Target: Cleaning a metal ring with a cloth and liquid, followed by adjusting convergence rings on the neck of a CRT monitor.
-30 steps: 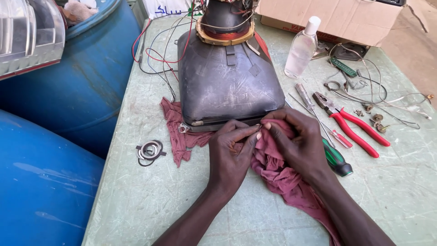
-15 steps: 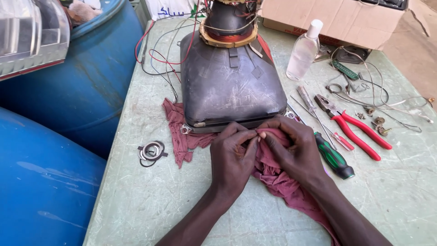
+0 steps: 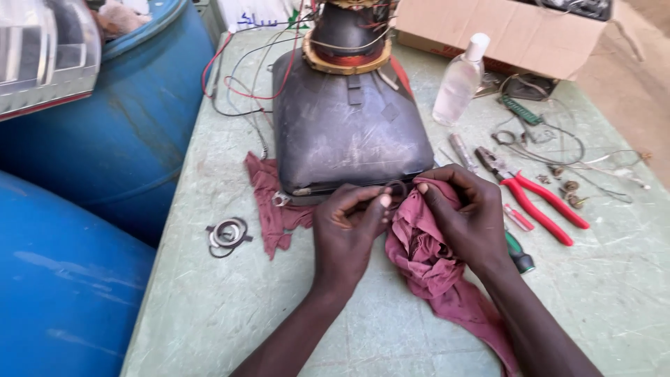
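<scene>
A dark picture tube (image 3: 349, 129) lies face down on a red cloth (image 3: 426, 258) on the pale green table (image 3: 230, 307), its copper-wound neck pointing away from me. My left hand (image 3: 347, 234) pinches at the tube's near rim, fingers closed beside a small dark ring (image 3: 398, 188). My right hand (image 3: 464, 216) grips a bunched fold of the red cloth against the same rim. The two hands nearly touch.
Red-handled pliers (image 3: 537, 199), a green-handled screwdriver (image 3: 518, 253), a clear plastic bottle (image 3: 458, 82) and loose wires lie to the right. A cardboard box (image 3: 502, 31) stands behind. Metal rings (image 3: 227, 234) lie to the left. Blue barrels (image 3: 105, 146) flank the table's left edge.
Both hands have stayed at the tube's near rim and shifted slightly right. The right hand has gathered more cloth, and the screwdriver handle is more exposed.
</scene>
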